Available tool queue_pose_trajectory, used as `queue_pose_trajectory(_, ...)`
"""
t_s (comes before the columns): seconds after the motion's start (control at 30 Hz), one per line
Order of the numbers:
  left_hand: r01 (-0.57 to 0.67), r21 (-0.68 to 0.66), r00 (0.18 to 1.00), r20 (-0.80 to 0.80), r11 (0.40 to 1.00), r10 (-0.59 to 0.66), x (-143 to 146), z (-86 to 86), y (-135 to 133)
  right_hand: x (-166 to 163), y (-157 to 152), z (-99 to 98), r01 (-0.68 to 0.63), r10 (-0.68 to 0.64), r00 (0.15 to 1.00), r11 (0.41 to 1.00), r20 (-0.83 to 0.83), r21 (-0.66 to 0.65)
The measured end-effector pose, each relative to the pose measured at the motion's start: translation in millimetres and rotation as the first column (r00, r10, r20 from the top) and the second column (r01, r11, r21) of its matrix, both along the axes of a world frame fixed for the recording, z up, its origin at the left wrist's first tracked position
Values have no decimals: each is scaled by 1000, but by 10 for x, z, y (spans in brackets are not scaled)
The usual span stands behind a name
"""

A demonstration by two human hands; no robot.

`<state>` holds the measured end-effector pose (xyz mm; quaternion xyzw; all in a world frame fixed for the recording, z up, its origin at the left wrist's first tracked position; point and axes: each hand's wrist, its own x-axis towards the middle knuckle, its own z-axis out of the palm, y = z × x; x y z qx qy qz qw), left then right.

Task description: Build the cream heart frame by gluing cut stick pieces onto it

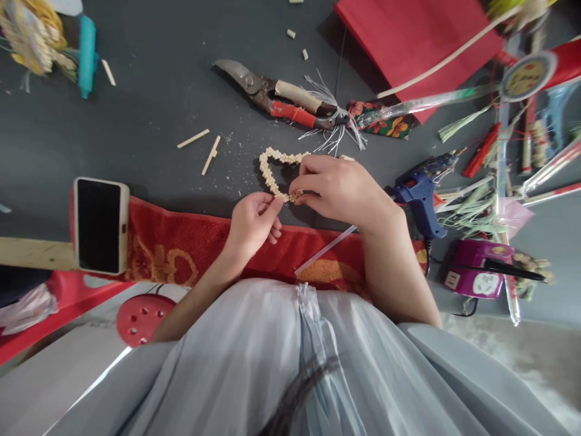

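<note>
A heart-shaped outline of small cream beads (272,166) lies on the dark grey table (149,103). My right hand (336,188) rests over its right side, fingers curled and pinching the lower tip of the heart. My left hand (254,221) comes in from below, thumb and fingers pressed together at the same tip. Both hands touch the bead piece near its bottom point. The right half of the heart is hidden under my right hand.
Pruning shears (276,97) lie beyond the heart. A blue glue gun (420,191) sits to the right, near a purple power strip (476,275). A phone (100,224) rests on a red towel (181,245) at left. Red paper (413,30), short sticks (211,154) and tassels lie around.
</note>
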<state>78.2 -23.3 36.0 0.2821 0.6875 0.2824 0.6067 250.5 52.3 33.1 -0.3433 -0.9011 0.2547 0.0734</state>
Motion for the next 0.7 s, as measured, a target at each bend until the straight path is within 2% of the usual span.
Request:
queue_pose_trajectory(0.3, 18, 13, 1000, -9, 1000, -18, -16, -41, -4, -58, 59, 95, -37, 40, 993, 999, 112, -21)
queue_pose_trajectory(0.5, -9, 2, 1000, 6, 1000, 9, -13, -48, -9, -68, 52, 87, -28, 30, 995, 999, 95, -22)
queue_pose_trajectory(0.7, -11, 20, 999, 38, 1000, 10, -17, -54, -1, -47, 4, 58, -9, 7, 997, 999, 75, 35)
